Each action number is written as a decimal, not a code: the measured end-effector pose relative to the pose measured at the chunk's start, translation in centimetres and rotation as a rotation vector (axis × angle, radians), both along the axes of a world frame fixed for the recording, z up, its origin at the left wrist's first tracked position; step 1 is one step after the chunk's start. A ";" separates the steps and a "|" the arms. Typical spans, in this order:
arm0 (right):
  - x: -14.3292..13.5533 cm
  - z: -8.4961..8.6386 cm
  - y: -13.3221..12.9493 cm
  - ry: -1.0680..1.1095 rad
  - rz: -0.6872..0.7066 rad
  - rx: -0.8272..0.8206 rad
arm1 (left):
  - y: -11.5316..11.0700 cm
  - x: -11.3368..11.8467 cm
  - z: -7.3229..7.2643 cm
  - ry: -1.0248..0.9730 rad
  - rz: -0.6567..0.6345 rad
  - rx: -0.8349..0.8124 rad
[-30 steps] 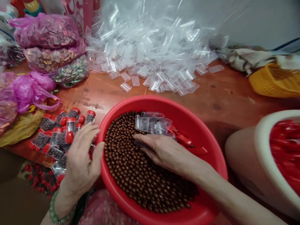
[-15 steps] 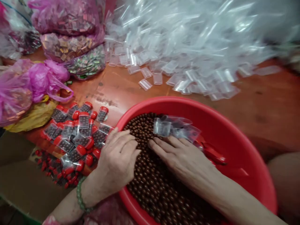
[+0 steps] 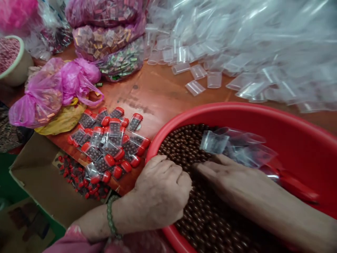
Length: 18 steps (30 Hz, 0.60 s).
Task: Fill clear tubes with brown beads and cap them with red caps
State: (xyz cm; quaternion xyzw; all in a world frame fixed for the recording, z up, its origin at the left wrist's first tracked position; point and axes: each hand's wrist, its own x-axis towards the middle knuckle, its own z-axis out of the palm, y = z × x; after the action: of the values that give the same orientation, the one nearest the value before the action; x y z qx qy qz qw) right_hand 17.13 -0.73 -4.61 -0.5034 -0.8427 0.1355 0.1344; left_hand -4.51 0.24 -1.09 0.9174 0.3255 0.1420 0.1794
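A large red basin (image 3: 237, 109) holds many shiny brown balls (image 3: 207, 218). My left hand (image 3: 163, 191), with a green bead bracelet on the wrist, is curled at the basin's left rim; its fingers are closed, and whatever they may hold is hidden. My right hand (image 3: 223, 175) reaches into the balls, fingertips down among them and blurred, beside several clear plastic sleeves (image 3: 242, 146). Red pieces (image 3: 297, 186) lie in the basin to the right of that hand. On the table, left of the basin, is a pile of filled clear packs with red caps (image 3: 105, 144).
An open cardboard box (image 3: 42, 172) with more red-capped packs stands below the table's left edge. Pink bags (image 3: 105, 38) of small pieces lie at the back left, near a white bowl (image 3: 23, 63). Clear empty sleeves (image 3: 223, 45) are heaped behind the basin.
The view has shifted, so the scene sits farther right. My left hand has turned, its fingers now curled more tightly. My right hand's fingertips are lower among the balls.
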 end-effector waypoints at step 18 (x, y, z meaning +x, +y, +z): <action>-1.1 -0.1 1.0 0.427 -0.136 -0.852 | 0.2 -0.3 0.3 0.005 -0.109 -0.006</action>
State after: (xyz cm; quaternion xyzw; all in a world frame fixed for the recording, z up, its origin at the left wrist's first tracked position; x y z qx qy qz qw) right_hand 16.02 0.23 -4.68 -0.5286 -0.6310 0.5599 0.0946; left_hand -4.81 0.44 -0.74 0.9335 0.2762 0.1287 0.1888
